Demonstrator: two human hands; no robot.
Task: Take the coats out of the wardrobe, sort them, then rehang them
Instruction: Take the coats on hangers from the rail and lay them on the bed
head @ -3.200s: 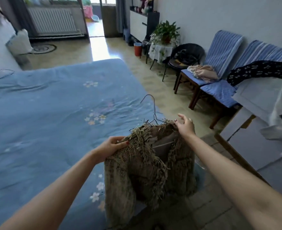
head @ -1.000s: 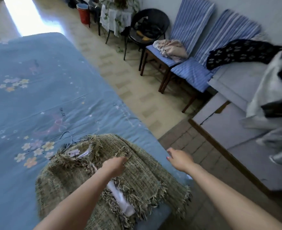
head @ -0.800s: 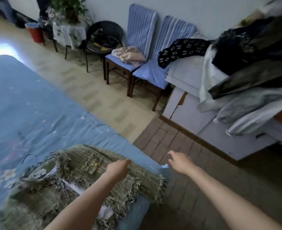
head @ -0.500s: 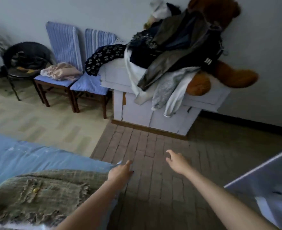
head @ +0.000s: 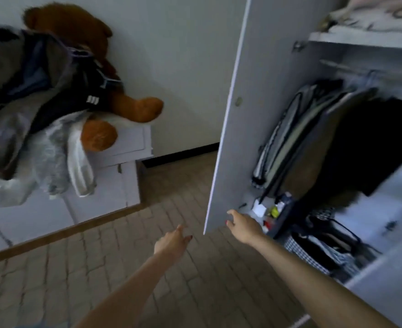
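Hands first: the left hand (head: 171, 240) reaches forward over the brick-patterned floor (head: 77, 268) with fingers loosely extended, holding nothing. The right hand (head: 241, 224) is stretched out just beside the lower corner of the open wardrobe door (head: 254, 102), fingers relaxed and slightly curved, gripping nothing; whether it touches the door edge cannot be told through the blur.

Beyond the door, inside the wardrobe (head: 373, 43), several coats (head: 325, 143) hang packed together from the rail (head: 344, 67), pale striped and olive ones to the left, a brown one in the middle, a black one to the right. Below them lie small items and a checked fabric basket (head: 313, 254) with dark contents. A shelf above the rail holds folded fabric.

To the left, a white cabinet (head: 114, 171) stands against the wall, heaped with a pile of clothes (head: 29, 110) draping over its front. A brown teddy bear (head: 95, 79) sits behind and partly under that pile
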